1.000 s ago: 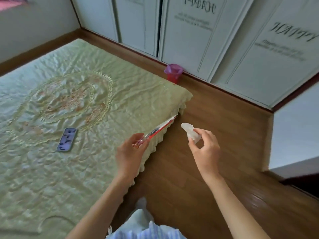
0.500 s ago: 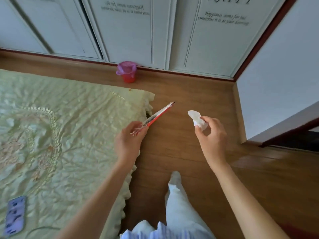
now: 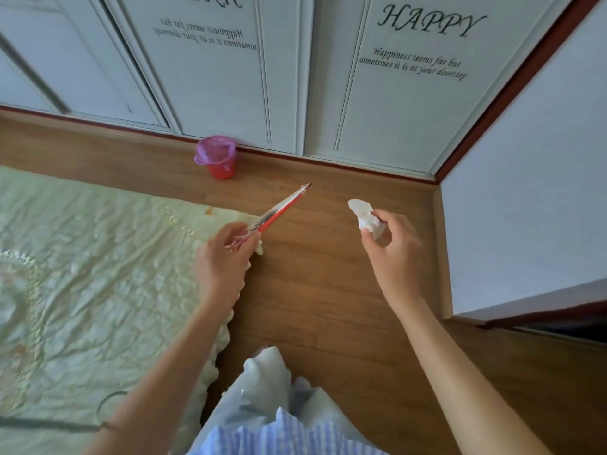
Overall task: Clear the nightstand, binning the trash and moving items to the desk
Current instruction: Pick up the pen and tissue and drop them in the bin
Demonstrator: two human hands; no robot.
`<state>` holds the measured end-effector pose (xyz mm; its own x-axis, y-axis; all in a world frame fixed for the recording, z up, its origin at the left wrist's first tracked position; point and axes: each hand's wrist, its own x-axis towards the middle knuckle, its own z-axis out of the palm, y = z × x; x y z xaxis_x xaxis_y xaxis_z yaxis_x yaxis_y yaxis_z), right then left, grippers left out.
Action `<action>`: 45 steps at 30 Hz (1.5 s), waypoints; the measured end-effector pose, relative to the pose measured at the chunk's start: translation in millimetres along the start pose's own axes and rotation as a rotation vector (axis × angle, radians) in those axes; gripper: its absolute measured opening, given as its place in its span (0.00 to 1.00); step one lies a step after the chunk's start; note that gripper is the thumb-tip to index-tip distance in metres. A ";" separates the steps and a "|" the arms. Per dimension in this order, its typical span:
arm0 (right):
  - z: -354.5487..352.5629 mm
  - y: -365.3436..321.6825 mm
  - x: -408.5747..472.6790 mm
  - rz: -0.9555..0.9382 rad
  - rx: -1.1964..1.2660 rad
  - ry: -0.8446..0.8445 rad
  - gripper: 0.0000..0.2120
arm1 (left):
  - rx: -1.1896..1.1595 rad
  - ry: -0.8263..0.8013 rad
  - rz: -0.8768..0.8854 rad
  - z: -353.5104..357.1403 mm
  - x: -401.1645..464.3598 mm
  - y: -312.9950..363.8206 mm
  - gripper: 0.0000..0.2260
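Note:
My left hand (image 3: 221,257) pinches the lower end of a flat red and clear wrapper (image 3: 279,208), which sticks out edge-on up and to the right over the wooden floor. My right hand (image 3: 394,247) grips a crumpled white tissue (image 3: 364,215) above the floor, right of the wrapper. Ahead, a small red bin (image 3: 219,156) lined with a purple bag stands on the floor against the white wardrobe doors. Both hands are well short of the bin. The nightstand and the desk are out of view.
A bed with a pale green quilted cover (image 3: 98,274) fills the left. White wardrobe doors (image 3: 394,103) with lettering close off the far side. A white wall corner (image 3: 525,208) juts in at the right. Wooden floor (image 3: 328,290) runs between bed and wall.
The view has swung right and moved closer to the wardrobe and the bin. The phone on the bed has dropped out of view. Both hands keep their hold on the wrapper and tissue.

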<state>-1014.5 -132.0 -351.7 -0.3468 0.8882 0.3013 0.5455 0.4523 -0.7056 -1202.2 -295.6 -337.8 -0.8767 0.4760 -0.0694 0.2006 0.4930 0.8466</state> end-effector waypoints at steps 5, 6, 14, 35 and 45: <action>49.2 10.4 82.7 -0.035 -0.023 -0.006 0.13 | 0.009 0.032 0.004 38.5 84.6 12.5 0.08; 58.6 9.9 101.8 -0.040 -0.023 -0.008 0.14 | 0.009 0.041 0.009 46.3 104.4 14.8 0.09; 132.0 -8.2 248.6 -0.059 -0.004 -0.074 0.14 | -0.016 0.091 0.031 75.8 248.2 42.2 0.10; 331.9 -6.5 593.5 -0.362 0.102 -0.530 0.13 | -0.021 0.554 -0.293 189.3 515.2 110.5 0.09; 473.3 -66.1 648.5 -0.475 0.139 -0.708 0.12 | 0.023 0.672 -0.442 162.5 615.3 70.5 0.07</action>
<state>-1636.6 376.2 -413.3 -0.9334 0.3277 0.1462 0.1402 0.7081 -0.6920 -1656.5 150.4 -406.6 -0.9512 -0.3031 -0.0572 -0.2241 0.5518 0.8033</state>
